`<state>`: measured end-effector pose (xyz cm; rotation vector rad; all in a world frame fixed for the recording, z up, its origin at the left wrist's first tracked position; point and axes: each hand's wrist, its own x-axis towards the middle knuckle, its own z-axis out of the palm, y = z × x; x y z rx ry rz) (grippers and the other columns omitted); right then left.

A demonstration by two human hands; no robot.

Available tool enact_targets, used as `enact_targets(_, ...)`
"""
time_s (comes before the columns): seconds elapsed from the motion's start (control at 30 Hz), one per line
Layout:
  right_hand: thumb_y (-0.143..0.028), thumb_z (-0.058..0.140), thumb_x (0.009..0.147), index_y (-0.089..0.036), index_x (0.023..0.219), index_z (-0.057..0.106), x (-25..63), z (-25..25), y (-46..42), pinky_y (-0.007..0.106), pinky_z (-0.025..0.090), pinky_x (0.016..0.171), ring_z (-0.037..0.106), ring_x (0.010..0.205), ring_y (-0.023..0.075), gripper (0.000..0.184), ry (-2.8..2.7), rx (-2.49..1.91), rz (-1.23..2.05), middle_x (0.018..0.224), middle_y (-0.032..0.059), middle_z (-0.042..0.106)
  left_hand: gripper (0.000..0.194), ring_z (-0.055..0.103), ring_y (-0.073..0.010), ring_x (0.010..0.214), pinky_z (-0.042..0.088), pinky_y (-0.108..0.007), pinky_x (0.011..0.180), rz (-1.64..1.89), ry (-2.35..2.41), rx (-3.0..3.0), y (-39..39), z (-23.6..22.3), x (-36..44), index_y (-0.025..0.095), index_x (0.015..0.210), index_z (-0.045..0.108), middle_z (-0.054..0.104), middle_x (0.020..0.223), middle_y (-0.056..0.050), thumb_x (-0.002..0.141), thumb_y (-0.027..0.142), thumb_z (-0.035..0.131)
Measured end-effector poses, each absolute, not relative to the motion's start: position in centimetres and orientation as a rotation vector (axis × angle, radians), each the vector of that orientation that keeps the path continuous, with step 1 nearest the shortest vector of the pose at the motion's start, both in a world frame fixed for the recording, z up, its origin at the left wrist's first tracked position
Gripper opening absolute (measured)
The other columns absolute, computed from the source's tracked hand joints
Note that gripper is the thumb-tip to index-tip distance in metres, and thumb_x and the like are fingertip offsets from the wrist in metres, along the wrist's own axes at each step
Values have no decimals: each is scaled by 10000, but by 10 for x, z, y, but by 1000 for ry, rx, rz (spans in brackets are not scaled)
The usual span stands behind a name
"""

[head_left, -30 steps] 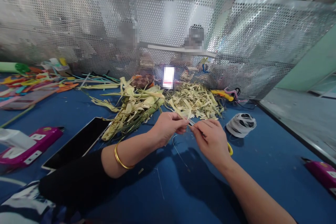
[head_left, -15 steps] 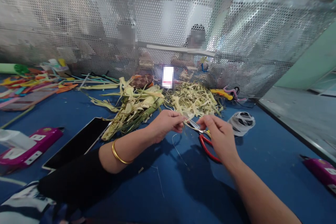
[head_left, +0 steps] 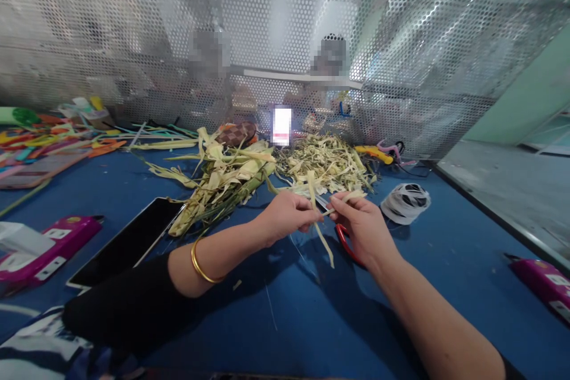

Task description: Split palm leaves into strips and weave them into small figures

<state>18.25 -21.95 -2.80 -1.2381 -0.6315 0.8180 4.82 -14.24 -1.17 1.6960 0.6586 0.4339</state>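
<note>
My left hand (head_left: pixel 287 217) and my right hand (head_left: pixel 363 225) meet over the blue table (head_left: pixel 285 320), both pinched on a pale palm-leaf strip (head_left: pixel 321 231) that runs between them and hangs down past my left fingers. Red-handled scissors (head_left: pixel 344 241) lie on the table just under my right hand, mostly hidden by it. A gold bangle (head_left: pixel 199 264) sits on my left wrist. Behind the hands lie a bundle of green and yellow palm leaves (head_left: pixel 220 181) and a heap of cut leaf scraps (head_left: pixel 327 163).
A dark phone (head_left: pixel 129 241) lies at the left, pink boxes (head_left: pixel 48 243) at the left and far right edge (head_left: pixel 541 282). A white coil of cord (head_left: pixel 406 202) sits right of my hands. A perforated metal screen (head_left: pixel 285 53) walls the back; people sit behind it. Coloured strips (head_left: pixel 48 145) clutter the far left.
My right hand has let go of the scissors, which now lie on the table, and taken hold of a leaf strip together with my left hand.
</note>
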Motion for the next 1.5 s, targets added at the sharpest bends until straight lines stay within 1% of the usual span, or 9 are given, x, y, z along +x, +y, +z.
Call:
enact_targets(0.1,-342,750,581,-172,674,634,185,-29,-221,301,440,575,536,518,133,225,-770,-1321,639,607,0,630,173,468,-87,494,382,-204,523,379,641,1702,-143,-12,49,140,579,647,551,514,10,663,283,598)
enact_targets(0.27,-335,685,659,-179,845,699,188,-25,-223,313,428,671,568,691,178,244,-1149,-1530,374,718,22,662,153,454,-92,471,369,-210,499,330,661,1774,-145,-13,49,142,568,648,506,467,27,633,272,602)
enact_targets(0.47,-362,661,679,-174,593,613,187,-24,-224,255,339,539,438,556,119,213,-1212,-1498,592,549,-20,533,191,447,-89,443,351,-206,474,271,635,1875,-148,-17,50,137,601,676,477,428,40,675,295,596)
enact_targets(0.67,-358,656,694,-183,541,525,183,-34,-222,246,308,532,386,541,102,267,-1087,-1459,518,526,-42,467,173,456,-81,420,367,-197,467,238,576,1777,-147,-15,49,133,581,664,504,420,38,689,257,613)
enact_targets(0.77,-367,668,699,-180,572,560,185,-36,-221,244,337,558,420,566,104,250,-1055,-1440,544,561,-36,499,165,477,-80,426,399,-199,486,208,597,1648,-148,-14,49,124,610,666,529,441,30,703,256,631)
enact_targets(0.93,-435,711,658,-221,870,628,195,-33,-215,272,442,660,582,712,145,313,-669,-1314,667,848,5,655,220,510,-73,460,409,-194,499,296,678,1294,-146,-16,51,115,684,650,591,546,1,761,319,625)
enact_targets(1.1,-404,774,586,-191,791,673,195,-37,-214,273,463,691,616,751,167,312,-709,-1306,906,798,28,687,183,550,-80,523,428,-197,531,382,707,1097,-138,-14,50,122,728,633,637,653,-18,789,292,607)
enact_targets(1.27,-421,747,667,-183,832,703,187,-39,-218,276,451,705,610,705,149,293,-975,-1244,1225,762,28,695,96,496,-62,478,390,-189,494,391,663,1057,-135,-12,49,120,740,642,591,589,8,787,194,603)
enact_targets(1.5,-440,644,768,-171,714,661,188,-36,-219,293,419,744,572,762,175,275,-1324,-1267,976,745,28,658,157,523,-53,492,393,-170,496,265,595,1076,-133,-12,45,114,776,666,625,638,-11,808,258,610)
